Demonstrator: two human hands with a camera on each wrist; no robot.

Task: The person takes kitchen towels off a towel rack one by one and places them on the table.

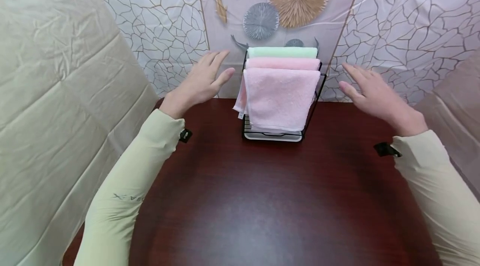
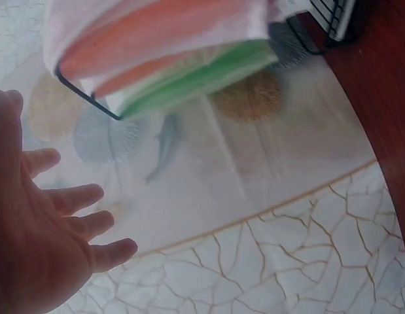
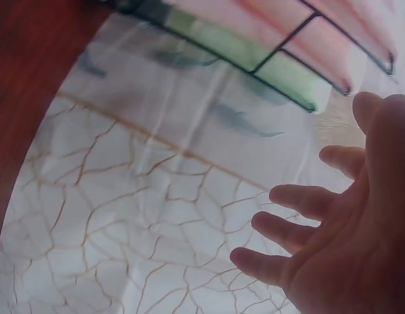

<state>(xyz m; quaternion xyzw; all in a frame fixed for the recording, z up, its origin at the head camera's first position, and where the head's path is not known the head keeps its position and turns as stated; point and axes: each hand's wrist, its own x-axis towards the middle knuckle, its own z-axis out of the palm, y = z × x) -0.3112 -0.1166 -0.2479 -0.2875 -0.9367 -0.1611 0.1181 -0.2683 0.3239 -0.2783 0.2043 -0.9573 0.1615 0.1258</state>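
A black wire rack (image 1: 310,112) with a white tray at its base stands at the back of the dark table. Over its bars hang a light pink towel (image 1: 282,99) in front, a second pink towel (image 1: 283,63) behind it, and a mint green towel (image 1: 283,52) at the rear. My left hand (image 1: 200,80) hovers left of the rack, fingers extended and touching nothing. On the other side my right hand (image 1: 378,95) is raised apart from the rack, its fingers also extended. Both wrist views show the bare palms beside the towels.
The dark red wooden table (image 1: 240,199) stretches from the rack toward me. A patterned cloth backdrop (image 1: 165,20) rises right behind the rack. Pale fabric (image 1: 67,91) walls in the left side, and more cloth (image 1: 453,103) stands on the right.
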